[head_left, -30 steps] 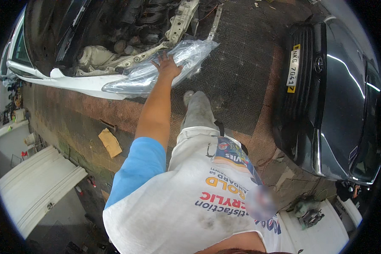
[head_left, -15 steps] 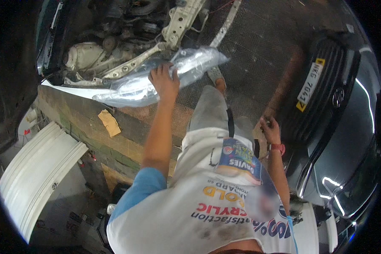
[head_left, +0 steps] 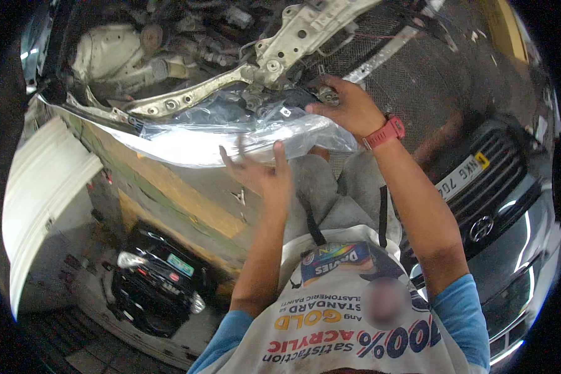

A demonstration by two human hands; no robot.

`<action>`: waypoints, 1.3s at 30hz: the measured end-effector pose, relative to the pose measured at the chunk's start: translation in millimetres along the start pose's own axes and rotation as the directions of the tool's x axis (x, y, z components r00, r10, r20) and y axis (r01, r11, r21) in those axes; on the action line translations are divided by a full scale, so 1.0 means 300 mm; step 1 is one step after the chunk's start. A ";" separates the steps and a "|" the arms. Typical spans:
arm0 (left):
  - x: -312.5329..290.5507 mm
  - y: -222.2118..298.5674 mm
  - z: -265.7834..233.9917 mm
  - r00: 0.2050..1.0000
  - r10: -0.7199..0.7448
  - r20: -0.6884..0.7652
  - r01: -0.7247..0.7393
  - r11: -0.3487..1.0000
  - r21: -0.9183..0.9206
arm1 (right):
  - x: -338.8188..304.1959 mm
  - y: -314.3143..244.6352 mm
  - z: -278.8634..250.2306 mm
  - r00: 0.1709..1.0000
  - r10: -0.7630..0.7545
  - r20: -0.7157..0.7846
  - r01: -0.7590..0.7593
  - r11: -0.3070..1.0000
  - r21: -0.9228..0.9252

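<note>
A headlight (head_left: 230,142) wrapped in clear plastic film lies along the front corner of a stripped car front, below its pale metal support frame (head_left: 196,93). My left hand (head_left: 262,177) is at the headlight's near edge with fingers spread, slightly blurred, holding nothing. My right hand (head_left: 352,109) reaches over the headlight's right end, beside the frame. Its thumb and forefinger are bent about something small and metallic, too unclear to name. The other fingers of that hand are hidden.
The exposed engine bay (head_left: 187,37) lies beyond the frame. A dark car with a black grille (head_left: 498,168) stands close on my right. Another black car (head_left: 159,280) is at lower left, near a white curved panel (head_left: 43,181). A metal strip (head_left: 386,53) lies farther off.
My right hand has moved from beside the dark car up to the headlight's right end. My left hand has lifted off the film and spread its fingers. The view has shifted.
</note>
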State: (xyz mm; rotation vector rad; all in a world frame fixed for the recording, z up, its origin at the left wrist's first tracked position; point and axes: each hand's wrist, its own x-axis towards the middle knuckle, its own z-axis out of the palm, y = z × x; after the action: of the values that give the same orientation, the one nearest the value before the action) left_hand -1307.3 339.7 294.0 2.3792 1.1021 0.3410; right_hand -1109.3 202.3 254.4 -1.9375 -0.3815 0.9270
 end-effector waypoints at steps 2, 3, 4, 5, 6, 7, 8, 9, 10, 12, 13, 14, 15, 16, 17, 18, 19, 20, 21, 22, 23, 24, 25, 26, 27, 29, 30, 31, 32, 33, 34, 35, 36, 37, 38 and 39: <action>-0.040 0.114 0.027 0.843 -0.538 -0.004 0.490 0.770 -0.409 | 0.066 0.009 0.008 0.995 -0.047 0.086 0.051 0.998 -0.042; -0.049 0.088 0.063 0.716 -0.694 0.076 0.592 0.546 -0.594 | 0.089 0.015 0.009 0.989 -0.071 0.129 0.079 0.995 -0.062; -0.071 0.036 0.086 0.572 -0.798 0.192 0.631 0.278 -0.724 | 0.101 0.016 0.011 0.989 -0.046 0.142 0.054 0.997 -0.054; -0.088 -0.005 0.115 0.431 -0.841 0.328 0.592 -0.010 -0.806 | 0.114 0.012 0.008 0.984 -0.034 0.175 0.046 0.997 -0.061; -0.111 -0.038 0.148 0.401 -0.807 0.434 0.555 -0.163 -0.816 | 0.119 0.010 0.001 0.979 -0.021 0.205 0.036 0.997 -0.070; -0.117 -0.048 0.177 0.386 -0.754 0.532 0.500 -0.314 -0.807 | 0.130 0.001 -0.008 0.972 -0.014 0.234 0.034 0.996 -0.081; -0.126 -0.058 0.204 0.384 -0.684 0.620 0.440 -0.455 -0.774 | 0.144 -0.008 -0.014 0.956 -0.005 0.293 0.018 0.999 -0.041; -0.127 -0.069 0.250 0.438 -0.658 0.613 0.418 -0.454 -0.787 | 0.148 -0.007 -0.015 0.956 -0.002 0.292 0.018 0.999 -0.051; -0.110 -0.062 0.301 0.493 -0.633 0.597 0.391 -0.452 -0.802 | 0.143 -0.009 -0.018 0.955 -0.003 0.295 0.022 0.998 -0.061; -0.115 -0.058 0.368 0.558 -0.606 0.567 0.347 -0.451 -0.823 | 0.160 0.006 -0.018 0.947 -0.001 0.320 0.021 0.998 -0.060; -0.123 -0.064 0.391 0.532 -0.620 0.576 0.318 -0.485 -0.815 | 0.164 -0.004 -0.016 0.946 0.006 0.325 0.019 0.997 -0.073; -0.128 -0.072 0.412 0.507 -0.632 0.586 0.288 -0.517 -0.806 | 0.158 -0.021 -0.017 0.945 0.013 0.328 0.016 0.996 -0.085; -0.135 -0.081 0.432 0.482 -0.642 0.597 0.259 -0.547 -0.796 | 0.151 -0.034 -0.016 0.944 0.020 0.330 0.012 0.995 -0.096; -0.117 -0.072 0.437 0.452 -0.720 0.527 0.342 -0.406 -0.848 | 0.145 -0.036 -0.012 0.940 0.026 0.341 0.008 0.995 -0.098; -0.113 -0.051 0.434 0.408 -0.735 0.541 0.355 -0.418 -0.836 | 0.138 -0.038 -0.009 0.936 0.033 0.351 0.002 0.995 -0.100; -0.115 -0.024 0.426 0.364 -0.748 0.554 0.368 -0.431 -0.824 | 0.134 -0.039 -0.005 0.933 0.040 0.359 -0.004 0.995 -0.102; -0.085 0.030 0.391 0.319 -0.760 0.567 0.383 -0.444 -0.810 | 0.128 -0.031 -0.001 0.938 0.010 0.347 0.017 0.997 -0.074; -0.065 0.059 0.372 0.271 -0.768 0.580 0.372 -0.472 -0.799 | 0.126 -0.018 0.003 0.942 -0.020 0.334 0.038 0.998 -0.046; -0.076 0.044 0.380 0.316 -0.753 0.578 0.341 -0.478 -0.810 | 0.126 -0.014 0.005 0.946 -0.050 0.319 0.059 0.998 -0.019; -0.083 0.030 0.391 0.363 -0.734 0.574 0.309 -0.487 -0.817 | 0.124 -0.020 0.003 0.941 -0.023 0.337 0.032 0.999 -0.022; -0.087 0.019 0.401 0.410 -0.713 0.568 0.277 -0.496 -0.823 | 0.121 -0.031 0.000 0.936 0.004 0.352 0.006 1.000 -0.026; -0.089 0.011 0.415 0.426 -0.714 0.555 0.267 -0.487 -0.832 | 0.124 -0.040 -0.001 0.930 0.030 0.366 -0.021 0.999 -0.030; -0.067 0.026 0.411 0.439 -0.716 0.544 0.259 -0.479 -0.839 | 0.125 -0.041 0.000 0.934 0.023 0.357 -0.014 0.999 -0.029; -0.053 0.035 0.413 0.451 -0.716 0.532 0.250 -0.471 -0.846 | 0.126 -0.041 0.001 0.938 0.016 0.347 -0.006 1.000 -0.029; -0.046 0.036 0.421 0.457 -0.703 0.545 0.232 -0.497 -0.836 | 0.127 -0.041 0.000 0.941 0.008 0.337 0.002 1.000 -0.028; -0.022 0.034 0.421 0.476 -0.678 0.560 0.197 -0.538 -0.819 | 0.128 -0.050 0.005 0.946 0.031 0.322 -0.025 0.999 -0.022; -0.069 0.015 0.452 0.470 -0.679 0.564 0.184 -0.549 -0.815 | 0.126 -0.054 0.006 0.948 0.041 0.315 -0.037 0.999 -0.019; -0.146 -0.040 0.496 0.474 -0.689 0.549 0.164 -0.544 -0.823 | 0.121 -0.058 0.013 0.948 0.021 0.319 -0.017 1.000 -0.015; -0.164 -0.081 0.519 0.487 -0.697 0.527 0.145 -0.531 -0.835 | 0.125 -0.051 0.013 0.948 -0.009 0.319 0.010 1.000 -0.001; -0.134 -0.076 0.514 0.452 -0.712 0.537 0.140 -0.538 -0.831 | 0.130 -0.033 0.014 0.948 -0.035 0.317 0.035 0.999 0.007; -0.105 -0.048 0.494 0.409 -0.725 0.554 0.143 -0.549 -0.824 | 0.130 -0.010 0.018 0.942 0.028 0.336 -0.022 0.999 -0.023; -0.083 -0.017 0.477 0.363 -0.735 0.573 0.138 -0.566 -0.813 | 0.131 -0.008 0.018 0.941 0.036 0.336 -0.031 0.999 -0.021; -0.067 0.010 0.449 0.332 -0.716 0.614 0.132 -0.609 -0.782 | 0.132 -0.011 0.020 0.941 0.045 0.337 -0.040 0.999 -0.019; -0.071 0.010 0.452 0.337 -0.725 0.601 0.141 -0.592 -0.794 | 0.130 -0.015 0.020 0.939 0.055 0.341 -0.052 0.998 -0.018; -0.075 0.008 0.465 0.339 -0.732 0.591 0.147 -0.579 -0.802 | 0.133 -0.012 0.021 0.930 0.095 0.355 -0.109 0.994 0.019; -0.080 0.001 0.474 0.341 -0.739 0.581 0.155 -0.566 -0.810 | 0.135 -0.017 0.024 0.935 0.065 0.349 -0.085 0.995 0.043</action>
State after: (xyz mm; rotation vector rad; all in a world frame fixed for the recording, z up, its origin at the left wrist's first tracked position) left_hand -1263.2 274.5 173.2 -0.1148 1.3329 0.8594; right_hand -1087.0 233.4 238.4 -1.7442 -0.4804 1.3233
